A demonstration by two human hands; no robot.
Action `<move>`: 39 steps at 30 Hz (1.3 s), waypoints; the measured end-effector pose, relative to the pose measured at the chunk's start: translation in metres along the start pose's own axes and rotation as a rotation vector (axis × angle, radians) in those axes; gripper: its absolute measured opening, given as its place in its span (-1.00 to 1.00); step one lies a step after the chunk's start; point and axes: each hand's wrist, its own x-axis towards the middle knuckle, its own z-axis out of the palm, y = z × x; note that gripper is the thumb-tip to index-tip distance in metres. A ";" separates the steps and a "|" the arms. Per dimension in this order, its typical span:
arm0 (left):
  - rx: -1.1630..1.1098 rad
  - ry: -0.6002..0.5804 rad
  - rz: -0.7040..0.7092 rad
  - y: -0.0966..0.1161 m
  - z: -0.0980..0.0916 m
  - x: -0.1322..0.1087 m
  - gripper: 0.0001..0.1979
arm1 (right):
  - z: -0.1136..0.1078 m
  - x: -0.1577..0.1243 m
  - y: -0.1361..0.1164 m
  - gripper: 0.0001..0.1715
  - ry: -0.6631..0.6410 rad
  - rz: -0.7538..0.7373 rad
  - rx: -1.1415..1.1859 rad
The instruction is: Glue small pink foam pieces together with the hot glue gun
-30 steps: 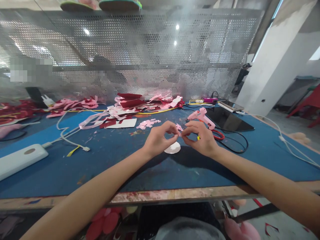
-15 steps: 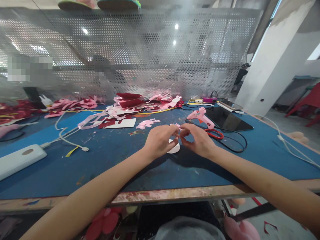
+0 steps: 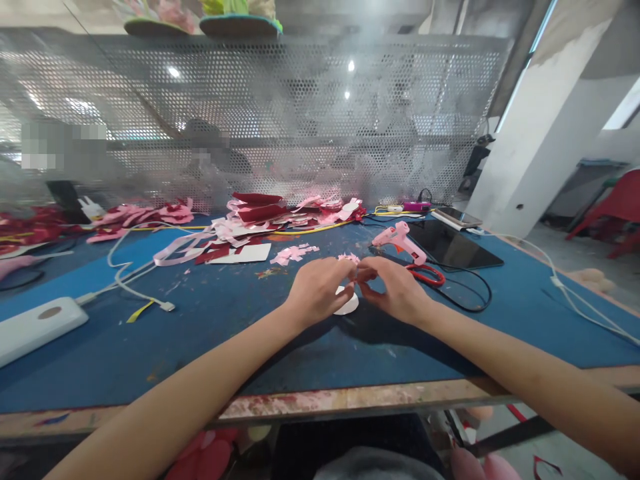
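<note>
My left hand (image 3: 320, 288) and my right hand (image 3: 395, 285) meet fingertip to fingertip above the blue table mat (image 3: 240, 333). Both are closed in a pinch, and whatever lies between the fingertips is too small or hidden to name. A white disc-like piece (image 3: 349, 304) sits below the fingers, partly covered by my left hand. Just beyond the fingertips shows a bit of pink cut pieces (image 3: 349, 257). To the right of my right hand lies a pink glue gun (image 3: 400, 241), its red and black cable coiled beside it.
Small pink strips (image 3: 294, 253) lie beyond my left hand, before a heap of pink and red scraps (image 3: 260, 210). A dark tablet (image 3: 450, 243) and phone (image 3: 459, 216) rest at right. A white power bank (image 3: 43, 328) with cables lies left. Perforated metal sheeting (image 3: 300, 120) stands behind.
The whole view has shifted slightly, with the scene sitting a little lower. My hands remain together over the white piece, the fingertips drawn slightly closer.
</note>
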 end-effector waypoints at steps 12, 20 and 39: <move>-0.112 -0.015 -0.004 -0.002 0.002 -0.002 -0.87 | 0.003 -0.001 -0.001 -0.48 0.002 0.011 0.007; -0.236 0.015 -0.017 -0.003 0.005 -0.004 -0.81 | 0.001 -0.001 -0.004 -0.46 -0.013 0.031 0.016; -0.248 0.022 -0.021 -0.006 0.003 -0.002 -0.83 | -0.009 0.005 -0.002 -0.54 -0.034 0.086 -0.017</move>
